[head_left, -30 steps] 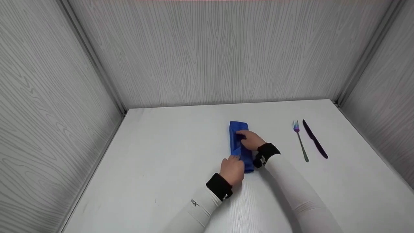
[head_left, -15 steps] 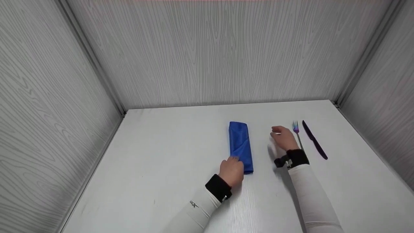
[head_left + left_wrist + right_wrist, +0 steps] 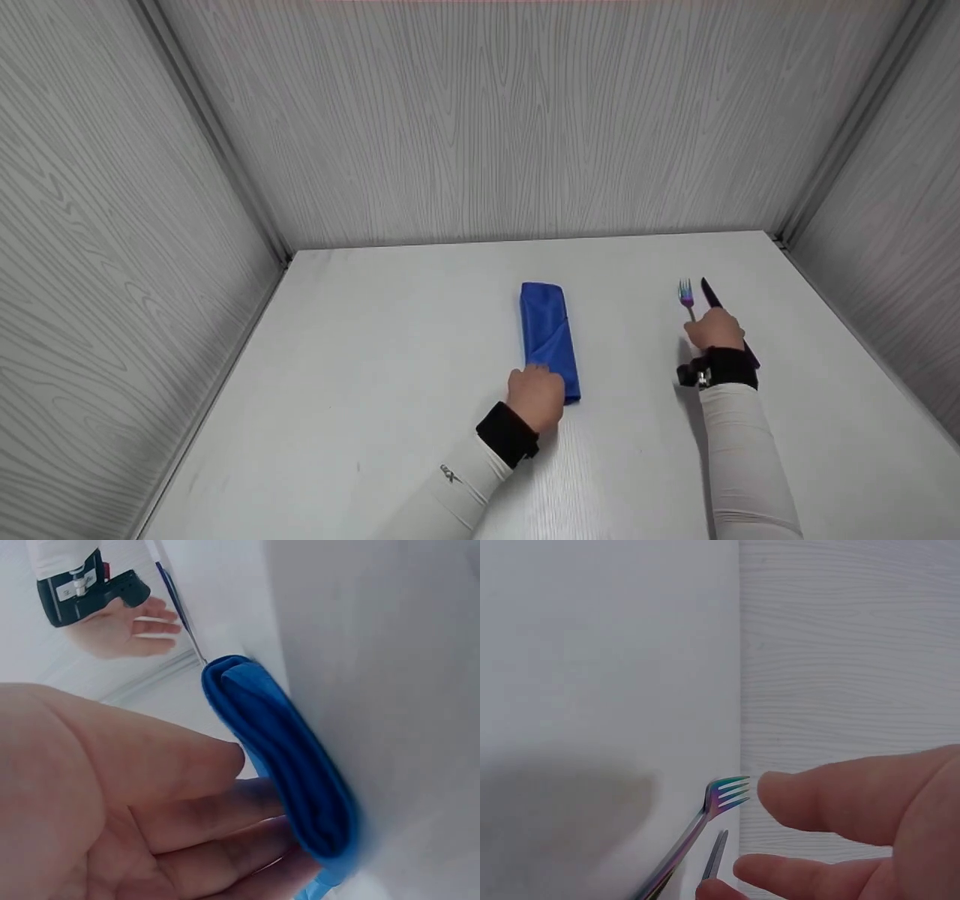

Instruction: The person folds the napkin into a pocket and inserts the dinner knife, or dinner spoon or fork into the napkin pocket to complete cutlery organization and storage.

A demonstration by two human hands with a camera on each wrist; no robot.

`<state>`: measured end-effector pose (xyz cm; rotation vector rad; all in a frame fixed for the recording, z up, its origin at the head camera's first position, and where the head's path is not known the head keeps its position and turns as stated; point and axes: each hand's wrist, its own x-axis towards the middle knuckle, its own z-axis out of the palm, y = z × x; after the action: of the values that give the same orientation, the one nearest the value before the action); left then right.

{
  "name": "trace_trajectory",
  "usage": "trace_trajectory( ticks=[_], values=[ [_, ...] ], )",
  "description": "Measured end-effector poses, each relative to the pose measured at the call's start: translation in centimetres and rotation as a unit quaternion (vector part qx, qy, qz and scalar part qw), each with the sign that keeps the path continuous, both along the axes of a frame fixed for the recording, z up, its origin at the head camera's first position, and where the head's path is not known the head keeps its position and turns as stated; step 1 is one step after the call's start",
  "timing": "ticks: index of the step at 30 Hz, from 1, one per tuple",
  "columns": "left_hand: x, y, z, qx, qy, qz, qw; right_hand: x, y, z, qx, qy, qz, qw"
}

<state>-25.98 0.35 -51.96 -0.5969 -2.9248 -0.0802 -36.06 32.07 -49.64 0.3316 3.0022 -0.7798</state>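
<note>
A folded blue cloth napkin point(image 3: 543, 322) lies lengthwise near the middle of the white table. My left hand point(image 3: 535, 397) rests on its near end. In the left wrist view, the fingers of that hand point(image 3: 142, 780) lie fairly straight against the layered napkin point(image 3: 292, 757), with the thumb beside it. Over at the right, my right hand point(image 3: 716, 328) is above a rainbow-coloured fork point(image 3: 685, 292) and a dark table knife point(image 3: 709, 291), hiding parts of both. In the right wrist view, thumb and fingers are spread apart beside the fork point(image 3: 721, 795) and knife tip point(image 3: 716, 853).
The white table point(image 3: 375, 337) is enclosed by grey wood-grain panels: a back panel point(image 3: 480, 127), a left panel point(image 3: 97, 262) and a right panel point(image 3: 892, 195). The back edge of the table lies just beyond the cutlery.
My right hand has left the napkin and moved right to the fork and knife. The left hand has stayed at the near end. The napkin has shifted slightly left.
</note>
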Motion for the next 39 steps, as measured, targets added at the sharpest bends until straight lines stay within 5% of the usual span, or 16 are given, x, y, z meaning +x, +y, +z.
trace_trajectory(
  ticks=[7,20,39],
  values=[
    [-0.2,0.0,0.5,-0.011,-0.042,0.012,0.999,0.4,0.1,-1.0,0.013,-0.018,0.009,0.9997],
    [-0.2,-0.2,0.7,-0.018,-0.03,0.007,0.9994,0.7,-0.5,-1.7,0.041,0.025,0.034,0.9983],
    [-0.1,-0.6,0.7,0.011,-0.027,0.005,0.9996,0.0,0.0,-1.3,-0.034,-0.004,0.007,0.9994]
  ],
)
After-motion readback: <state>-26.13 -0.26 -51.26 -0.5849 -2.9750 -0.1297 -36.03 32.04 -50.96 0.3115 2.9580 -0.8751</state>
